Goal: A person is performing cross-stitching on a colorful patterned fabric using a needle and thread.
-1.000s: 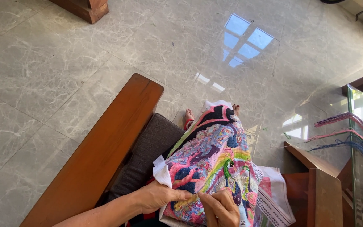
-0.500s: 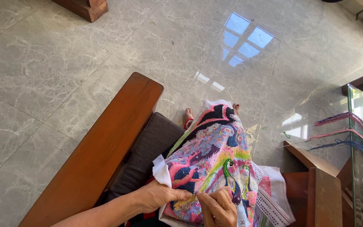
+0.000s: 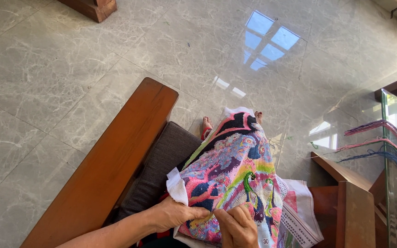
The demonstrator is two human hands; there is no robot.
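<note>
Both hands work a bright cross-stitch cloth (image 3: pixel 233 177) draped over the lap of a person seated in a wooden armchair (image 3: pixel 111 165).
Left hand (image 3: pixel 175 213) pinches the cloth's white edge w/ thumb & fingers; right hand (image 3: pixel 237 227) is curled closed on the stitched surface, near a green bird motif. Printed pattern sheet (image 3: pixel 299 216) lies under the cloth; thread skeins (image 3: pixel 382 142) hang at right over the marble floor (image 3: pixel 70 59).

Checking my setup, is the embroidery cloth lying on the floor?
No, the embroidery cloth drapes over the person's lap, gripped by the left hand and right hand.
</note>
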